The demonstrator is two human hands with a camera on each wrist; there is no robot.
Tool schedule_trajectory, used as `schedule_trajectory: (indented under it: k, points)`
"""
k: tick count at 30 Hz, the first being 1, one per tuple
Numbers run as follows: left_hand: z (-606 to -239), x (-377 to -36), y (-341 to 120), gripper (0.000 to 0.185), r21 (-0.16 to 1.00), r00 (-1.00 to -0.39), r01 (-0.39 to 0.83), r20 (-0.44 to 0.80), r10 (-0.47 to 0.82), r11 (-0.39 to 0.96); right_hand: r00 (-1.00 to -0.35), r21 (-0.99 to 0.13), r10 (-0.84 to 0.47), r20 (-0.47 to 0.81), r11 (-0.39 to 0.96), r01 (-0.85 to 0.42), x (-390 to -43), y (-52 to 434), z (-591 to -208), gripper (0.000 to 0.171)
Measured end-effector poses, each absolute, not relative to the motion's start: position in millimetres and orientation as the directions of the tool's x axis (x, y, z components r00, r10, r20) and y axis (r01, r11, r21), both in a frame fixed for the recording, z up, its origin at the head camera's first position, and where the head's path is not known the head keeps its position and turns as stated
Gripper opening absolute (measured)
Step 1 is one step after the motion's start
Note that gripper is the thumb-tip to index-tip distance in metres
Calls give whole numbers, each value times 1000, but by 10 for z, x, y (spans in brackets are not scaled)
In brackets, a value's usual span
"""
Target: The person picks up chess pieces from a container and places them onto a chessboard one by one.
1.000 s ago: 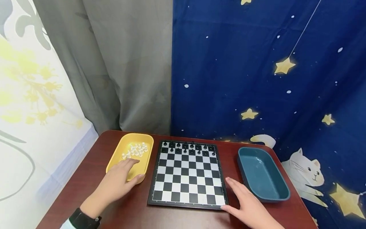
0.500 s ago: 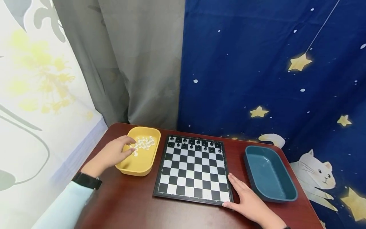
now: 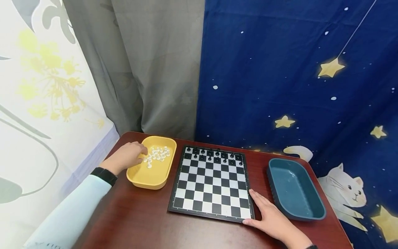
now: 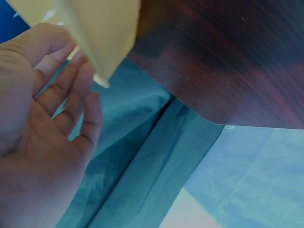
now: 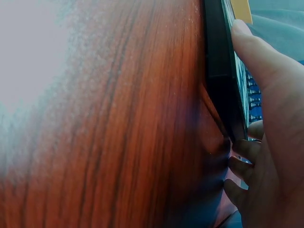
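My left hand (image 3: 127, 156) reaches over the left rim of a yellow tray (image 3: 149, 180), its fingers loosely bent beside several small white chess pieces (image 3: 159, 154). In the left wrist view the tray's wall hides the tips of the thumb and forefinger. A chessboard (image 3: 214, 188) lies on the table; black chess pieces (image 3: 209, 158) stand on its two far rows. At the near right corner my right hand (image 3: 273, 219) rests against the board, fingers straight along the right edge and thumb at the front edge. The right wrist view shows the thumb touching the board's rim.
A dark teal tray (image 3: 295, 186) stands right of the board, close to the right hand. The reddish-brown table (image 3: 143, 221) extends toward the person. Behind it hang a grey curtain (image 3: 164, 69) and a blue star-patterned curtain (image 3: 264, 76).
The left hand has moved from the tray's near end to its left side, beside the white pieces. The right hand has stayed at the board's corner. The head view has shifted.
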State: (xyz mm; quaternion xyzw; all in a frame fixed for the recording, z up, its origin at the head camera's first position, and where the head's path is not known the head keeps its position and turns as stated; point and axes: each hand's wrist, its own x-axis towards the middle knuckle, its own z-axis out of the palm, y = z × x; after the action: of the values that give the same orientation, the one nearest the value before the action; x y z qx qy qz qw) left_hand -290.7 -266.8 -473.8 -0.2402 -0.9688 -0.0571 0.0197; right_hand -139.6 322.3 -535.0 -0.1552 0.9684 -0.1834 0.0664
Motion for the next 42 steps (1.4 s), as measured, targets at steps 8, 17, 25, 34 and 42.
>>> schedule_trajectory:
  k: [8,17,25,34,42]
  points:
    - [-4889,-3123,-2640,20,30,-876,482,48,481,876,-939,-384,-336,-71,878,-285,-1398,3232,-5367,124]
    - [-4926,-3157,-2625,23,37,-863,504,48,502,863,-940,-385,-337,-53,875,-292,-1401,3233,-5368,122]
    - [-4849,-3087,-2642,15,68,-864,501,94,494,863,-941,-396,-331,-76,876,-276,-1390,3239,-5378,124]
    - [-4603,-2787,-2626,13,186,-888,454,171,426,871,-941,-398,-331,-66,874,-279,-1393,3239,-5374,123]
    - [-4559,-2474,-2377,15,222,-834,538,282,474,814,-941,-400,-330,-70,874,-276,-1389,3228,-5370,123]
